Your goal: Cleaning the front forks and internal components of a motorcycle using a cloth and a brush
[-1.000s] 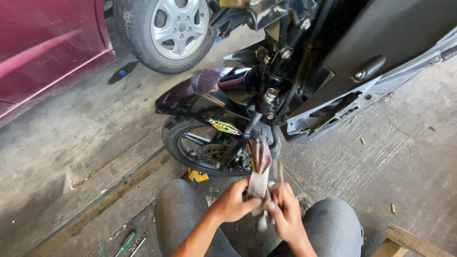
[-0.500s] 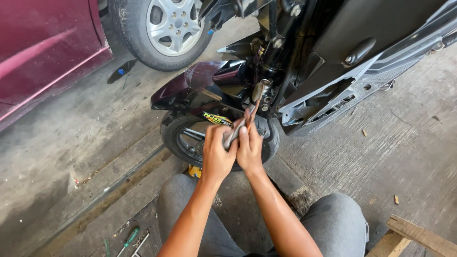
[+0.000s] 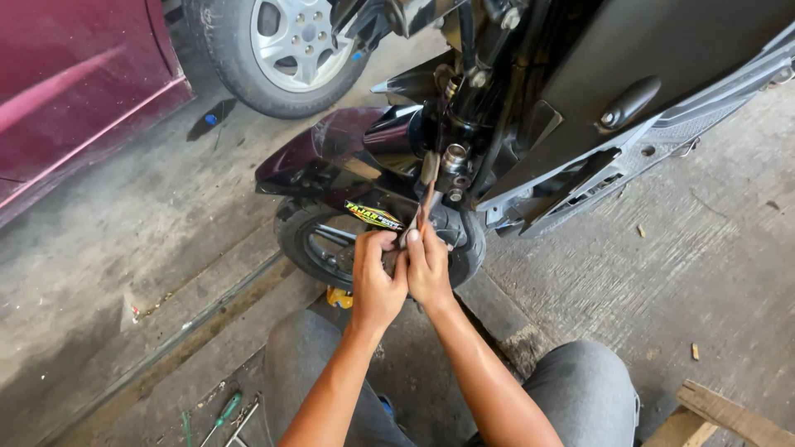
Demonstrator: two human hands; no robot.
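— Two big things fill the view: a dark red car (image 3: 74, 91) at the upper left with its wheel (image 3: 281, 45), and a black scooter (image 3: 580, 91) across the top right, its maroon front fender (image 3: 331, 153) over the front tyre (image 3: 319, 244). What do the person's hands do?

— Both are closed together on one long metal tool (image 3: 424, 194). The left hand (image 3: 377, 281) wraps its lower end in a fist, the right hand (image 3: 429, 269) is clamped just beside it, touching the left. The tool runs up from the fists, tilted slightly right, to the fork fitting (image 3: 454, 161) under the scooter's steering column. Whether its tip touches the fitting cannot be told.

— How much room is there around them?

— Little above: tyre, fender and the grey side panel (image 3: 580, 178) crowd the hands. To the right the concrete floor (image 3: 704, 248) lies open. The person's knees in grey trousers (image 3: 580, 389) bracket the forearms below.

— And the ground?

— Rough, stained concrete with a groove running diagonally at the left. A green-handled screwdriver (image 3: 225, 410) lies at the lower left, well apart from the hands, a small yellow object (image 3: 338, 296) sits under the tyre, and a wooden board (image 3: 733, 418) shows at the lower right corner.
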